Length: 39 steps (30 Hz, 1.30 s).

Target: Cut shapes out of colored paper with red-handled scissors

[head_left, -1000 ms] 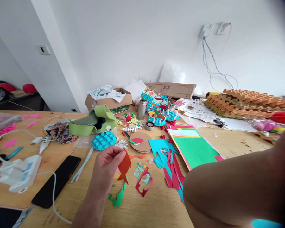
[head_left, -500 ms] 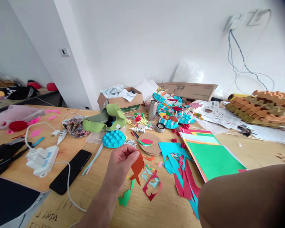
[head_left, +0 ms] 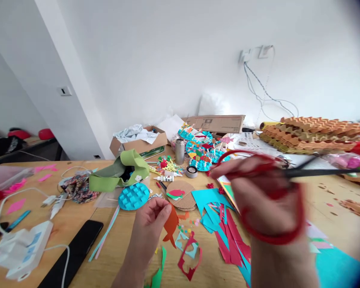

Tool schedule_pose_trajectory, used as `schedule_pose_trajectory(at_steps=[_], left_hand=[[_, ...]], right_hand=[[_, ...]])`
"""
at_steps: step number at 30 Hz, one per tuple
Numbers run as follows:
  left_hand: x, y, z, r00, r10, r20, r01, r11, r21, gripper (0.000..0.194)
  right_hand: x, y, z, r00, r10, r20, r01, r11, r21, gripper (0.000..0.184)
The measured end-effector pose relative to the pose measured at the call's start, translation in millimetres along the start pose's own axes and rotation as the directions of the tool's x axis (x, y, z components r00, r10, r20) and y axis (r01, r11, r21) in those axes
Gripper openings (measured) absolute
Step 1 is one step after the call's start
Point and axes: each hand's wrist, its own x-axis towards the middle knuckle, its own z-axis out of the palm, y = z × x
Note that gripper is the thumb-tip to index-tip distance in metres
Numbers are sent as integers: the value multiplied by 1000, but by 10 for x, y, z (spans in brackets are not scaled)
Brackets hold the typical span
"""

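My left hand (head_left: 150,224) pinches an orange fish-shaped paper cutout (head_left: 171,225) a little above the wooden table (head_left: 114,256). My right hand (head_left: 258,200) is raised in front of me, blurred by motion, its fingers through the red handles of a pair of scissors (head_left: 288,174) whose dark blades point right. Below the hands lie red, teal and green paper scraps (head_left: 225,236). A blue folded paper disc (head_left: 133,196) and a cardboard disc with a red fish (head_left: 180,194) lie just beyond my left hand.
A white power strip (head_left: 21,248) and a black phone (head_left: 75,250) lie at the left. A green pouch (head_left: 120,172), a cardboard box (head_left: 138,142), a metal flask (head_left: 180,151), glue, tape and blue paper-plate crafts fill the back. Egg trays (head_left: 318,130) stack at right.
My right arm, earlier only a forearm low at the right, has risen into view holding the scissors. The left hand keeps the orange cutout. The camera has swung back to the right.
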Motion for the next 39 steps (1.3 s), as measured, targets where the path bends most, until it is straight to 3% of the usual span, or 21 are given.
schedule_pose_trajectory(at_steps=[2, 5, 8, 15, 20, 23, 30, 33, 37, 39], left_hand=[[30, -26, -46, 999, 13, 50, -16, 998, 60, 29], [68, -38, -101, 991, 2, 137, -23, 988, 152, 27], [88, -39, -128, 981, 0, 195, -41, 978, 205, 23], [73, -107, -116, 960, -24, 280, -87, 922, 378, 18], [75, -131, -57, 953, -57, 297, -91, 883, 460, 14], [90, -143, -45, 950, -77, 302, -76, 883, 463, 14], [128, -105, -112, 940, -133, 315, 36, 954, 298, 19], [141, -47, -142, 970, -100, 222, 50, 974, 222, 29], [151, 1, -148, 997, -66, 50, 71, 993, -98, 60], [144, -18, -117, 994, -99, 54, 110, 960, -258, 64]], right_hand=[[-81, 162, 85, 986, 124, 112, -124, 992, -7, 20], [-204, 404, 207, 879, 366, 306, -338, 930, -141, 24], [-265, 537, 268, 803, 463, 376, -410, 886, -215, 27], [-250, 574, 242, 801, 463, 380, -430, 886, -172, 20], [-263, 622, 243, 775, 511, 372, -438, 859, -266, 18], [-264, 650, 255, 785, 507, 355, -423, 858, -291, 18], [-240, 635, 258, 827, 516, 225, -531, 848, 7, 31], [-246, 652, 266, 841, 520, 148, -539, 829, 147, 36], [-244, 699, 286, 868, 495, -44, -465, 840, 281, 32], [-243, 725, 302, 869, 481, -119, -413, 836, 362, 31]])
